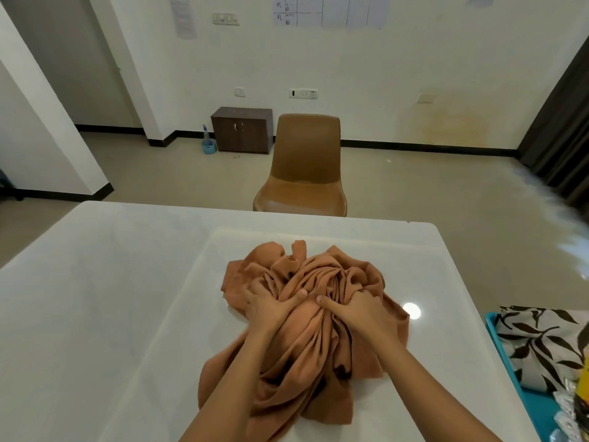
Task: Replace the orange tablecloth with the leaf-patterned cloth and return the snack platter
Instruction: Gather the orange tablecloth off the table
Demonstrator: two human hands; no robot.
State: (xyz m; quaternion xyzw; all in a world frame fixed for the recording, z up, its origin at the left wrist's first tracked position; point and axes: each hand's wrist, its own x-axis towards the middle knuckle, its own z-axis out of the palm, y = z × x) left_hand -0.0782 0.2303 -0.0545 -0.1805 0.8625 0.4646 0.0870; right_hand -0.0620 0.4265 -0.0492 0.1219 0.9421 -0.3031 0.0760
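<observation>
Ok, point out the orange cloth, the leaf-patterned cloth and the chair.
orange cloth (306, 362), head view, bunched folds at its middle.
leaf-patterned cloth (541, 342), head view, folded top face.
chair (307, 145), head view, backrest.

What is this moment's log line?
orange tablecloth: bunched on table | left hand: grips it | right hand: grips it | leaf-patterned cloth: aside, right

An office-like room — printed charts (330, 11) taped on the wall (414, 59); a low cabinet (242, 130); a brown chair (306, 167).
</observation>
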